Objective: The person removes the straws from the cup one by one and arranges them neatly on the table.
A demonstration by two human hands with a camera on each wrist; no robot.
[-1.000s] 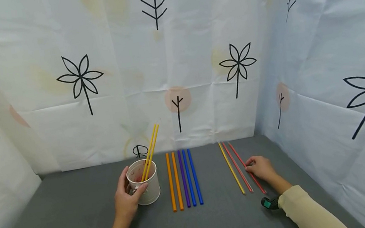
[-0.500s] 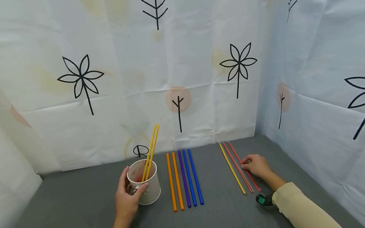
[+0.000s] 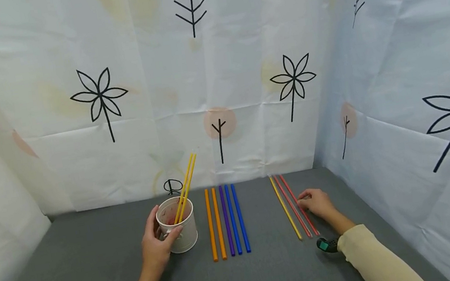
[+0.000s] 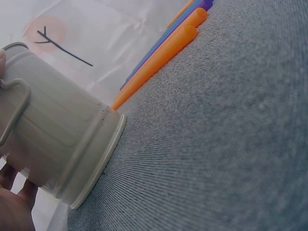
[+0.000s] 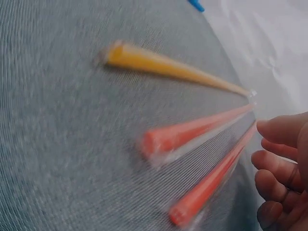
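Observation:
A cream metal mug (image 3: pixel 188 238) with a handle stands upright on the table at centre left, two yellow straws (image 3: pixel 188 182) leaning out of it. My left hand (image 3: pixel 157 247) grips its left side, thumb across the front by the handle. On the right lie one yellow straw (image 3: pixel 287 211) and two red ones, side by side. Clear wrapping shows around them in the right wrist view. My right hand (image 3: pixel 315 202) pinches the rightmost red straw (image 5: pixel 204 195) with thumb and fingertips about midway along it, while the other red straw (image 5: pixel 185 132) lies untouched beside it.
Between the hands lies a row of straws: two orange straws (image 3: pixel 211 226), a purple straw (image 3: pixel 227 224) and two blue straws (image 3: pixel 242 222). White printed fabric (image 3: pixel 235 62) hangs behind the grey table (image 3: pixel 95 264) and along both sides.
My right hand has shifted slightly left with the rightmost red straw, bringing it closer to the other red one. The left hand and mug have stayed put.

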